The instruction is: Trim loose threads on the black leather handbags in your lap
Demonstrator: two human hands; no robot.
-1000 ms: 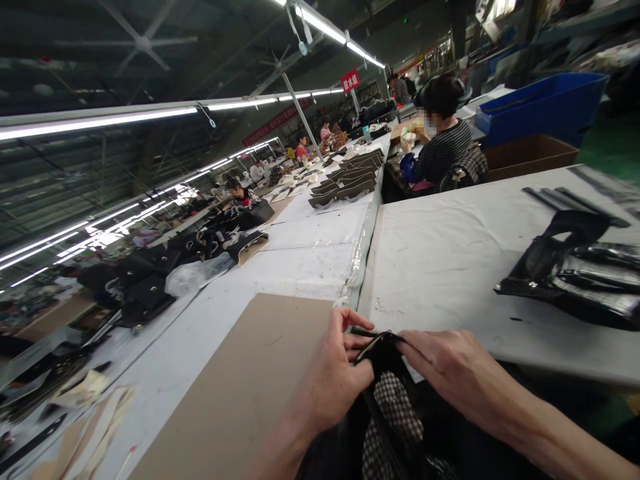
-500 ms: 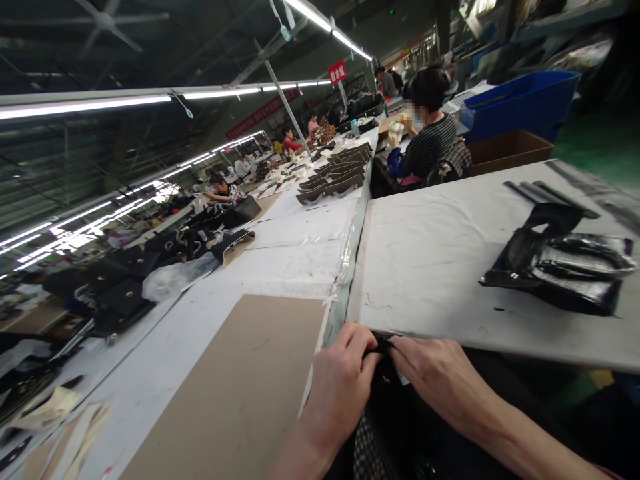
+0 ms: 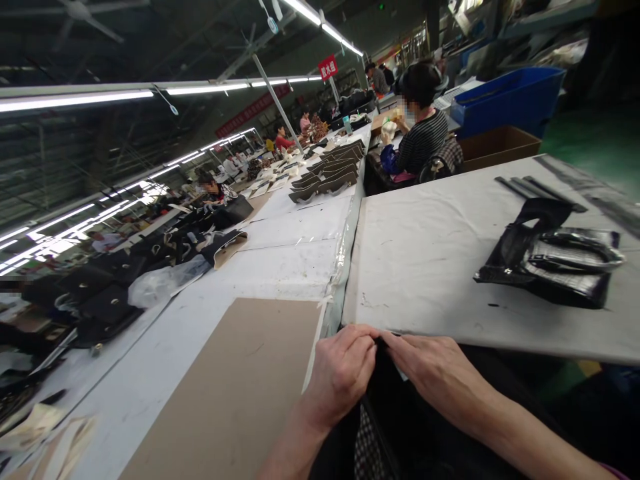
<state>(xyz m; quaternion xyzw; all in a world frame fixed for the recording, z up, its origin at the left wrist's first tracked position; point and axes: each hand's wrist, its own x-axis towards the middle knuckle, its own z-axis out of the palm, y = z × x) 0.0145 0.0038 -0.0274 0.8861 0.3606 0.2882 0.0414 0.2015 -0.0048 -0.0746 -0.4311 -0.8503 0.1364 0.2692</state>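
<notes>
Both my hands meet at the corner between the two tables, gripping the top edge of a black leather-like piece that hangs down toward my lap. My left hand is closed, its fingers curled over the left end of that edge. My right hand pinches the edge just beside it, fingertips nearly touching the left hand. Most of the piece is dark and hidden below my hands, so its full shape cannot be made out. A brown-grey board lies on the table left of my left hand.
On the right-hand table lies a black bag beside dark strips. Curved dark panels line the long table. Black bags and clear plastic lie left. A co-worker sits ahead, near a blue bin.
My left hand's fingers have curled in tighter, and the two hands have come closer together on the black piece. The whole view has shifted slightly.
</notes>
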